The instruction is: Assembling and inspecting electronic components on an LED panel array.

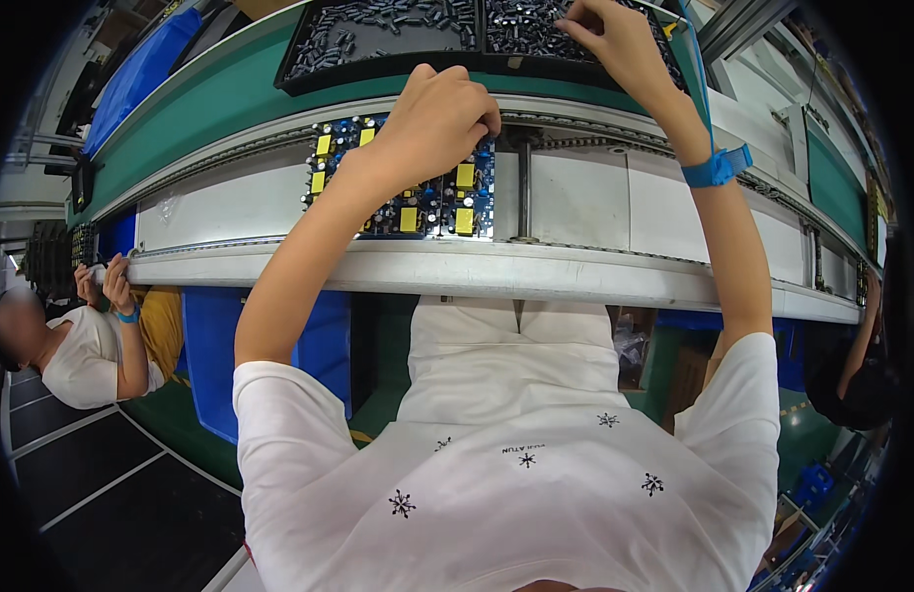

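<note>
A dark blue circuit board panel point(383, 221) with yellow blocks and small round parts lies across the conveyor rails. Over its far right part bends my left hand point(432, 120), fingers curled in and tips hidden beneath it; whatever it may hold is out of sight. Beyond the board stands a black divided tray point(378, 69) full of loose small dark cylinders that look like capacitors point(403, 22). My right hand point(615, 44) is above the tray's right compartment, thumb and fingertips pinched; anything between them is too small to make out. A blue strap point(719, 168) circles my right wrist.
The conveyor's white front rail point(575, 268) runs between my body and the board. A blue cord point(701, 69) hangs beside my right forearm. Below the rail at left stands a blue bin point(208, 365). Another person point(92, 355) works at far left, and one more point(862, 380) at far right.
</note>
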Demonstrator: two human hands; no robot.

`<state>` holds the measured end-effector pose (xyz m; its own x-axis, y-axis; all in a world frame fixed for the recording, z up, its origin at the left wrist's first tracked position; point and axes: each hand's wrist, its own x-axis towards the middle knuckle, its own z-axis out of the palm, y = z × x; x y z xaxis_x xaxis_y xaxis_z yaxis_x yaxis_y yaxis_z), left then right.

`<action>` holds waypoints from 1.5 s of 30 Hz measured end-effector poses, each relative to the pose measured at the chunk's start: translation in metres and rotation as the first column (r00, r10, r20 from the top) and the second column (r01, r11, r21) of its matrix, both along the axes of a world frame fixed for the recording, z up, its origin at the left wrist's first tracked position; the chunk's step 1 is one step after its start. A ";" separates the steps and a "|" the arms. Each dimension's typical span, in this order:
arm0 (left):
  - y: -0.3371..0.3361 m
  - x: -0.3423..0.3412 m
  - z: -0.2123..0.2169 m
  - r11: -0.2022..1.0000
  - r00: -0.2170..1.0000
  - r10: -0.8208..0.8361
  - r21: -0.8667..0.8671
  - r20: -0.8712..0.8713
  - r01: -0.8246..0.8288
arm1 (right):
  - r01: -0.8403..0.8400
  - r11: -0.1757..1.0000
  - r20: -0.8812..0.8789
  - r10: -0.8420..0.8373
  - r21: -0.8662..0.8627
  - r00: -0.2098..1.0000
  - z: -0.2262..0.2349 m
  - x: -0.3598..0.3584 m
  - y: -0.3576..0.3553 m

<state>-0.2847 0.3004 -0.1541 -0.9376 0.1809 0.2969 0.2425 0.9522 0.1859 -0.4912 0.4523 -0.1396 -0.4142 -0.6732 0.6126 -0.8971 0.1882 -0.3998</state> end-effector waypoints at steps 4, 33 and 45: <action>0.001 0.000 0.002 0.999 1.000 0.008 -0.050 -0.014 -0.009 | 0.004 0.999 0.108 -0.009 0.049 0.994 0.010 0.018 0.007; -0.013 -0.007 -0.009 0.992 0.977 -0.029 0.117 -0.213 0.055 | -0.449 0.883 0.706 0.231 0.136 0.669 -0.014 0.075 0.042; -0.103 -0.100 -0.005 0.977 0.977 0.210 0.036 -0.046 -0.208 | -0.412 0.898 0.655 0.219 0.155 0.723 -0.019 0.088 0.025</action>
<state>-0.3847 0.1977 -0.1594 -0.9378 -0.0274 0.3461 0.0484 0.9768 0.2085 -0.4032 0.4775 -0.1588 -0.3614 -0.9292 0.0776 -0.5049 0.1250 -0.8541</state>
